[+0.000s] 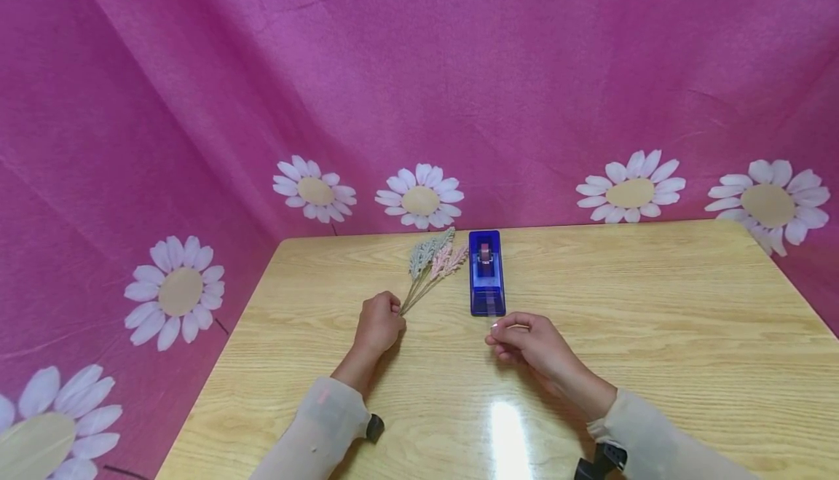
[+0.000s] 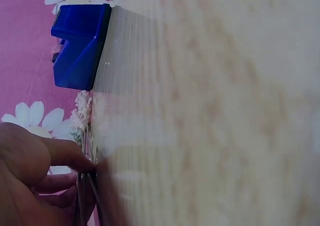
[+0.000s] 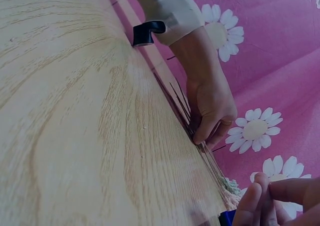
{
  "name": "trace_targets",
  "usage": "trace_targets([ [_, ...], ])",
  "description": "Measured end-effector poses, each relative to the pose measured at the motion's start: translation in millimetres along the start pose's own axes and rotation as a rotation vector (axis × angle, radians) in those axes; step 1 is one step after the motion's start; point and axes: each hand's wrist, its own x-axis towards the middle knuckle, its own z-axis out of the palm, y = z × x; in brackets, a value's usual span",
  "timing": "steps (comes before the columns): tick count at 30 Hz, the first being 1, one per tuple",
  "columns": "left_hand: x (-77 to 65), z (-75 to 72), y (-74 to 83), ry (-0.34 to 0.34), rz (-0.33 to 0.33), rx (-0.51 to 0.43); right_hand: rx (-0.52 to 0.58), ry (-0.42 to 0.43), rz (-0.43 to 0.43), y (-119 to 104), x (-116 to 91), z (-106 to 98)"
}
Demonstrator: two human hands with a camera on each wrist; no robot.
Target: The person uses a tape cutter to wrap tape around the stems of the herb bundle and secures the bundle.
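Note:
My left hand [image 1: 381, 323] pinches the thin stems of a small bunch of artificial flowers [image 1: 424, 276] low over the table. Their pale green and pink heads point away toward the back edge. The right wrist view shows the stems [image 3: 212, 166] passing between thumb and fingers, loose ends trailing behind. A blue tape dispenser [image 1: 486, 287] stands right of the flower heads. At its near end my right hand [image 1: 534, 345] has thumb and forefinger together, pinching the end of a faint strip of clear tape [image 1: 491, 304]. In the left wrist view the dispenser [image 2: 80, 50] shows from its side.
Both hands work over a light wood-grain table [image 1: 655, 305]. A pink cloth [image 1: 491, 87] printed with large white daisies hangs behind the table and along its left side. Glare [image 1: 510, 436] shines on the tabletop near the front.

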Motion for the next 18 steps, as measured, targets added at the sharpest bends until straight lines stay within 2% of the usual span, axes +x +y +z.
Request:
trace_targets([
  [10,-0.6,-1.3,0.4,-0.006,0.036,0.085,-0.006,-0.003,0.002,-1.1,0.5,0.5],
  [18,0.1,-1.7,0.6,-0.063,0.075,0.151,0.003,-0.007,-0.002,-2.6,0.7,1.1],
])
